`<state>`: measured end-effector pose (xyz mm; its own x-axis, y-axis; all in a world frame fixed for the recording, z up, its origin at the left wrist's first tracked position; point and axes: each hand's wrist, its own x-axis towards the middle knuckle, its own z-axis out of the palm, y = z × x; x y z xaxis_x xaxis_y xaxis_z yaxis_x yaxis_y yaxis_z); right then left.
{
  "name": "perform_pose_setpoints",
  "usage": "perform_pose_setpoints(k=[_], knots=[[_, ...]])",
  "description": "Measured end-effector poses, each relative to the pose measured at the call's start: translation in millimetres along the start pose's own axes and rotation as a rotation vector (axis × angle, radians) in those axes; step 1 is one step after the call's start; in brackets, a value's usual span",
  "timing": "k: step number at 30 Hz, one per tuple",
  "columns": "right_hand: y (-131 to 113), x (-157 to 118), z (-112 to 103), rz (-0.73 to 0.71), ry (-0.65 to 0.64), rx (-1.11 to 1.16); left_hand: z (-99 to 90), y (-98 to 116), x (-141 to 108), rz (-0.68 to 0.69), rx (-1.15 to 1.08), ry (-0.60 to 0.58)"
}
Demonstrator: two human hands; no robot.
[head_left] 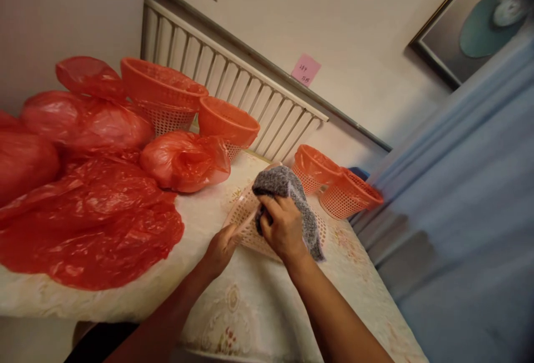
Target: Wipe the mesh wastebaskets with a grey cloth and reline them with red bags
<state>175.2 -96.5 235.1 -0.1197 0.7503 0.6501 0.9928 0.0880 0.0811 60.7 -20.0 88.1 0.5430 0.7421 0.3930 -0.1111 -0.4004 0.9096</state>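
Note:
A pale pink perforated plastic basket [250,232] lies tilted on the cloth-covered table, its holed wall facing up. My left hand [223,246] is closed on the basket's rim. Bunched in my right hand [283,226] is a grey speckled cloth [277,179], pressed against the basket's wall near the rim. One end of the cloth hangs down over the basket on the right. My right fingers are curled into the cloth, and their tips are partly hidden.
Red plastic bags [95,218] cover the table's left side. Baskets lined with red bags stand at the back, one [167,121] at left and another [350,199] at right. A radiator [233,79] runs along the wall. A blue curtain [454,201] hangs at right.

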Motion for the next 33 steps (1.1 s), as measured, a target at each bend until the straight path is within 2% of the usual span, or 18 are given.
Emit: perform_pose_setpoints(k=[4, 6, 14, 17, 19, 21, 23, 25, 27, 30, 33], knots=[[-16, -24, 15, -0.113, -0.039, 0.018, 1.4, 2, 0, 0.007, -0.020, 0.006], [-18, -30, 22, -0.126, -0.027, 0.019, 1.1, 2, 0, -0.004, -0.014, 0.012], [13, -7, 16, 0.072, 0.054, 0.101, -3.0, -9, 7, -0.016, 0.019, 0.028], [19, -7, 19, 0.087, 0.073, 0.154, -0.2, -11, 9, -0.010, 0.022, 0.030], [19, -13, 25, 0.106, 0.142, 0.177, 3.2, -9, 9, 0.008, 0.024, 0.028], [20, -18, 29, 0.163, 0.268, 0.184, 6.9, -6, 7, 0.028, 0.025, 0.024], [19, -20, 31, 0.267, 0.397, 0.175, 9.7, -2, 5, 0.042, 0.030, 0.024], [16, -20, 31, 0.377, 0.466, 0.157, 11.0, 0, 3, 0.050, 0.036, 0.026], [11, -20, 30, 0.429, 0.457, 0.149, 10.8, 2, 2, 0.056, 0.043, 0.025], [11, -25, 28, 0.382, 0.350, 0.154, 9.0, 2, 2, 0.060, 0.052, 0.027], [37, -40, 22, 0.407, 0.291, 0.113, 8.2, 1, 2, 0.063, 0.052, 0.031]])
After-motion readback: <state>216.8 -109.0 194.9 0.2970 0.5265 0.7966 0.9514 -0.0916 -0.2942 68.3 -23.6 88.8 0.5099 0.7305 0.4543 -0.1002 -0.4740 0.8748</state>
